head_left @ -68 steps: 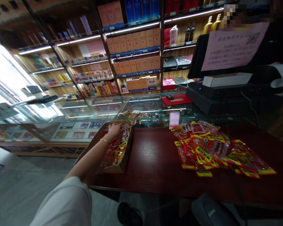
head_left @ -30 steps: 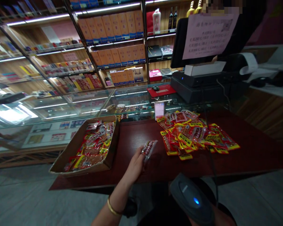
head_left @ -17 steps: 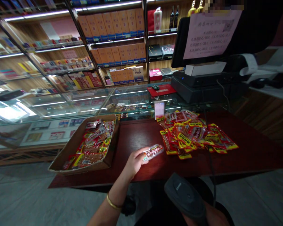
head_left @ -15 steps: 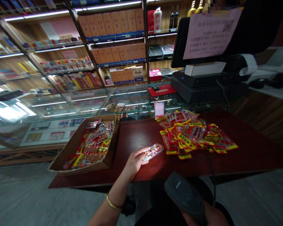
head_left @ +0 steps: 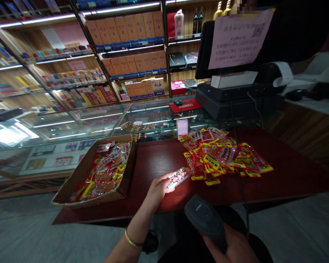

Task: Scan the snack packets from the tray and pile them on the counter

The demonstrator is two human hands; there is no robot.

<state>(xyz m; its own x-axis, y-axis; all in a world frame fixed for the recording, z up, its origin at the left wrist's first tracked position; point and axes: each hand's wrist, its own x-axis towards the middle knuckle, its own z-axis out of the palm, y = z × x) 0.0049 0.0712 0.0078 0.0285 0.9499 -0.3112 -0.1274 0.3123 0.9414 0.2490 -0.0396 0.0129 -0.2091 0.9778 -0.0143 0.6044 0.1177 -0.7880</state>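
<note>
My left hand (head_left: 159, 189) pinches a shiny clear-and-red snack packet (head_left: 178, 176) by its near end, just above the dark red tabletop (head_left: 153, 157). Light falls brightly on the packet. My right hand (head_left: 230, 244) is wrapped round the handle of a black barcode scanner (head_left: 204, 215), whose head points toward the packet. Beyond the packet and to its right lies a loose pile of red and yellow snack packets (head_left: 216, 157). On the left an open cardboard box (head_left: 129, 164) holds more such packets.
A glass display counter (head_left: 104, 117) runs behind the table. On it sit a red mouse pad (head_left: 189, 105) and a monitor (head_left: 204, 51) with a paper notice. A black cable (head_left: 242, 186) hangs over the table's right part. Shelves of boxes stand behind.
My right hand has brought the scanner slightly up and to the left, nearer the packet. The left hand keeps its grip on the packet. The whole view has shifted a little.
</note>
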